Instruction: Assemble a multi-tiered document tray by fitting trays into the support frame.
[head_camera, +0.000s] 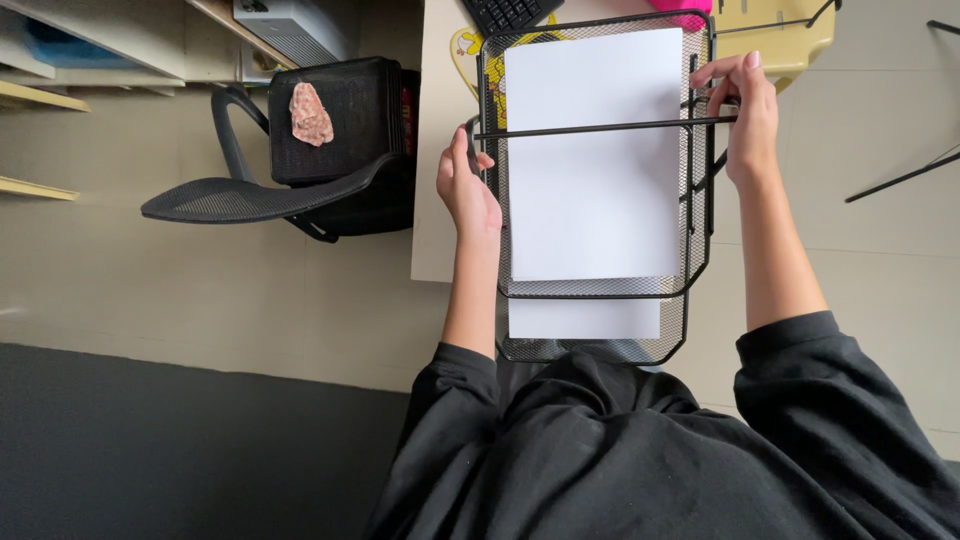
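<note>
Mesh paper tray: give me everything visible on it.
The tray is black wire mesh with a rod frame, stacked in tiers: white paper lies on the upper tier, and another sheet shows on the tier below. A thin black bar crosses above the paper. It sits at the edge of a pale desk, overhanging toward the person. The left hand grips its left side, the right hand its right frame.

Black metal mesh tray (697, 215), matt white paper (595, 160)

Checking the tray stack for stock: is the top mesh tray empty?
No, a white sheet of paper lies in the top mesh tray, covering most of its floor.
</note>
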